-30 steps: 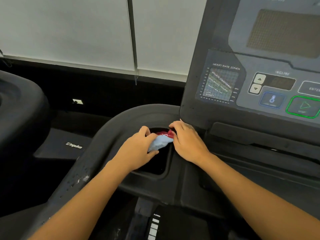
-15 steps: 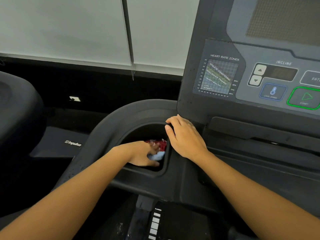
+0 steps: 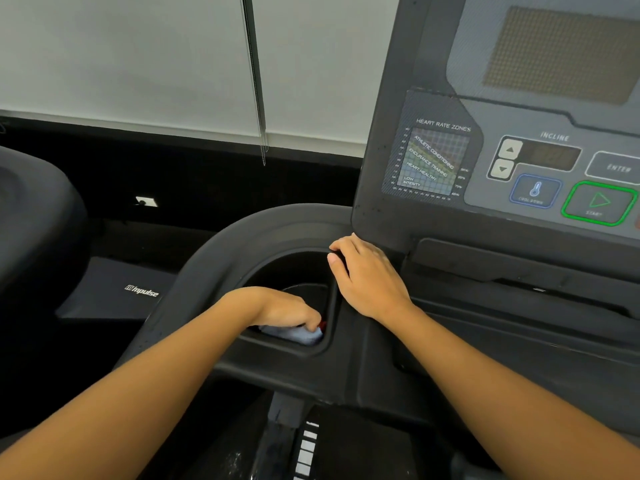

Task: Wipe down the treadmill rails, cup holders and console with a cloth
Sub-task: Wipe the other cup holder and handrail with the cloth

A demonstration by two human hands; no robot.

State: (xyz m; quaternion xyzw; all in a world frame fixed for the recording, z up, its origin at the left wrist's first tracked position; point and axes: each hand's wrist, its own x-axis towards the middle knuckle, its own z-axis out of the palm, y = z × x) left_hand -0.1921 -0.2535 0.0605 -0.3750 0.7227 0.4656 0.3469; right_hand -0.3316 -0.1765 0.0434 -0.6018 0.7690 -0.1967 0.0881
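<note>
Far left: the dark rounded housing of a neighbouring machine (image 3: pixel 34 230) is filling the frame edge. A flat dark panel with the "Impulse" logo (image 3: pixel 142 291) is lying just right of it, low down. Pale window blinds (image 3: pixel 121 57) are running across the top, with a thin blind cord (image 3: pixel 258 98) hanging between two panels.

Left of centre: the curved rail (image 3: pixel 214 251) is sweeping round the cup holder (image 3: pixel 249 271), a deep dark recess. The left hand (image 3: pixel 287 308) is reaching down into it with knuckles up and fingers curled over the cloth (image 3: pixel 294 335), gripping it and pressing it against the near side of the recess. The cloth is showing light blue under the hand, with a small red patch at its right end. It is sitting wholly inside the cup holder, against the near wall.

Centre: the right hand (image 3: pixel 367 275) is lying palm-down on the ledge just right of the cup holder. Its fingers are loosely bent and holding nothing, and the thumb is hanging over the recess rim. The fingertips are touching the console's lower left corner.

Right: the console (image 3: pixel 519 98) is standing tilted back. It is showing a heart rate zones chart (image 3: pixel 433 161), incline arrows (image 3: pixel 507 159) and a green-outlined start button (image 3: pixel 599 202).
</note>
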